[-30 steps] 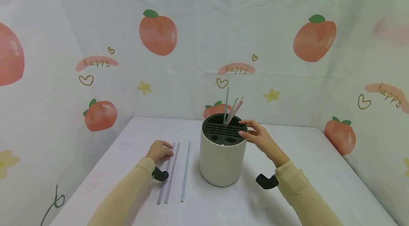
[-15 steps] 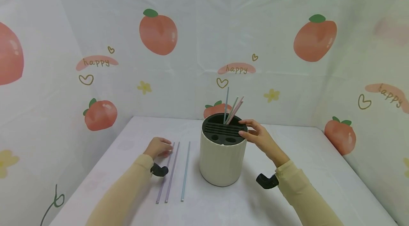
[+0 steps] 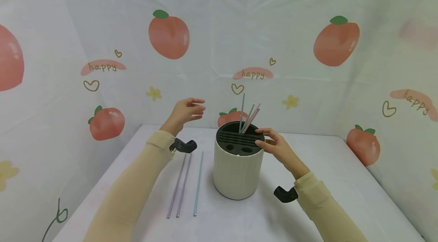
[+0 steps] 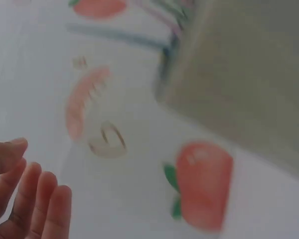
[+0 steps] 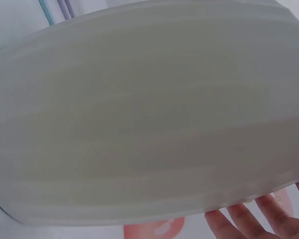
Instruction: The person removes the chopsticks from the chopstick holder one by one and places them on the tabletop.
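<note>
A cream ribbed pen holder [image 3: 236,177] with a black slotted top stands upright on the table. In the head view, several thin coloured sticks [image 3: 251,120] lean in its rear compartment. My right hand [image 3: 278,152] holds the holder at its upper right rim, thumb and forefinger on the top edge; the right wrist view shows more fingers against its side. My left hand [image 3: 186,112] is raised above the table, left of the holder, fingers loosely extended and nothing in them. Below it lie two purple sticks [image 3: 183,192] and one light blue stick [image 3: 198,185], roughly parallel.
A white table [image 3: 308,211] carries everything. White cloth walls [image 3: 212,44] printed with peaches and hearts enclose its back and sides. In the left wrist view, the pen holder's wall [image 4: 249,84] fills the upper right, blurred.
My left hand has lifted off the leftmost purple stick and moved up and rightward. That stick stays on the table. My right hand keeps its place on the pen holder.
</note>
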Motion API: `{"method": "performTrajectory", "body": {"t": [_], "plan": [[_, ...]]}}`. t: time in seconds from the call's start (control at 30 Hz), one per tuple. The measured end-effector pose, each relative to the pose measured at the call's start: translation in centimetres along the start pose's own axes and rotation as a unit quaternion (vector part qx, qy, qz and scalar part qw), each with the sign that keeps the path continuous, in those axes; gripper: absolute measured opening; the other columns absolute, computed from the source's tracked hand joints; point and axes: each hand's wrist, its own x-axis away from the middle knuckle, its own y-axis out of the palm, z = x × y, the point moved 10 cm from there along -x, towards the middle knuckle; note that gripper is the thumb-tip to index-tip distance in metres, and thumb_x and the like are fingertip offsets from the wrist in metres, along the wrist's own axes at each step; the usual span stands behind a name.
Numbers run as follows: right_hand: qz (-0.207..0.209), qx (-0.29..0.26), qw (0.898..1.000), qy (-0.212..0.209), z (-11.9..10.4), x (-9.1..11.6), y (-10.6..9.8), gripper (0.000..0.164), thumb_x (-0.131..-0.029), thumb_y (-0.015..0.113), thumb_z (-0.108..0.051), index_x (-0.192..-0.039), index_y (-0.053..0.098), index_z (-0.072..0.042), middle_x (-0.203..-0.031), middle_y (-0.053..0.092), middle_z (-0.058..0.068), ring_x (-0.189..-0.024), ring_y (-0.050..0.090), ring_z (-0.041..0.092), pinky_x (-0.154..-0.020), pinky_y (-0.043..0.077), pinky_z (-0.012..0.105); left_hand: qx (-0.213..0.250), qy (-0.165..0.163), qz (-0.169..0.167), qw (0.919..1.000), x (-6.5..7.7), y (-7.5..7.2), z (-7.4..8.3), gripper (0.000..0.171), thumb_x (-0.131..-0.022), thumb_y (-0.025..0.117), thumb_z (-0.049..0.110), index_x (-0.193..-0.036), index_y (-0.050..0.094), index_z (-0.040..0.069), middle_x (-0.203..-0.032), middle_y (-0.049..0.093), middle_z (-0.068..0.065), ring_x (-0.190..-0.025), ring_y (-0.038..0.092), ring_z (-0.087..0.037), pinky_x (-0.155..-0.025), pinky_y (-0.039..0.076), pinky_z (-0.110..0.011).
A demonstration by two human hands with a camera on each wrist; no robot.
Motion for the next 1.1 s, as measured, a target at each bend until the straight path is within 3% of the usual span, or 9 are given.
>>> {"method": "performTrajectory", "body": {"t": [0.17,0.3,0.47,0.63,0.8,1.1], "plan": [[0.003,-0.001,1.0,-0.001,-0.1,0.0,0.0,0.047,-0.095,0.061,-0.021,-0.137,0.047,-0.007,-0.145,0.038,0.022,-0.126,0.049,0.041,-0.102,0.045,0.057,0.03,0.062,-0.047,0.9965,0.1,4.3,5.2,0.033,-0.092,0.066,0.011,-0.125,0.06,0.005,-0.112,0.061,-0.009,-0.099,0.064,-0.021,-0.092,0.056,-0.035],[0.005,-0.001,1.0,-0.001,-0.1,0.1,0.0,0.047,-0.095,0.061,-0.022,-0.137,0.048,-0.007,-0.143,0.04,0.023,-0.125,0.051,0.041,-0.101,0.046,0.056,0.033,0.082,-0.091,0.9919,0.6,7.7,6.6,0.032,-0.092,0.066,0.011,-0.123,0.061,0.004,-0.116,0.062,-0.012,-0.101,0.065,-0.025,-0.094,0.055,-0.038],[0.006,-0.007,1.0,-0.002,-0.1,0.0,0.0,0.046,-0.095,0.061,-0.021,-0.137,0.048,-0.007,-0.142,0.042,0.023,-0.122,0.053,0.039,-0.101,0.046,0.055,0.016,0.074,-0.139,0.9874,0.8,11.0,6.0,0.031,-0.092,0.065,0.009,-0.122,0.061,0.002,-0.121,0.06,-0.016,-0.112,0.061,-0.035,-0.096,0.053,-0.04],[0.003,-0.008,1.0,-0.002,0.0,0.0,0.0,0.046,-0.095,0.061,-0.022,-0.137,0.047,-0.007,-0.142,0.042,0.023,-0.122,0.053,0.039,-0.101,0.046,0.056,0.001,0.052,-0.166,0.9847,0.8,13.0,4.8,0.033,-0.092,0.065,0.005,-0.123,0.06,-0.001,-0.125,0.059,-0.022,-0.112,0.061,-0.033,-0.097,0.053,-0.039],[0.001,-0.004,1.0,-0.001,0.1,0.1,0.0,0.046,-0.095,0.06,-0.023,-0.137,0.047,-0.008,-0.142,0.042,0.023,-0.122,0.053,0.04,-0.1,0.047,0.056,-0.023,0.042,-0.169,0.9844,0.6,13.9,4.1,0.032,-0.09,0.066,0.004,-0.121,0.061,-0.003,-0.122,0.062,-0.019,-0.103,0.064,-0.022,-0.093,0.055,-0.032],[-0.001,-0.012,1.0,-0.007,0.0,0.0,0.1,0.046,-0.095,0.061,-0.021,-0.137,0.048,-0.008,-0.141,0.043,0.023,-0.121,0.054,0.038,-0.1,0.047,0.055,-0.072,0.036,-0.182,0.9801,0.5,14.5,3.5,0.025,-0.089,0.067,0.003,-0.113,0.064,-0.003,-0.114,0.065,-0.016,-0.098,0.064,-0.019,-0.09,0.056,-0.031]]}}
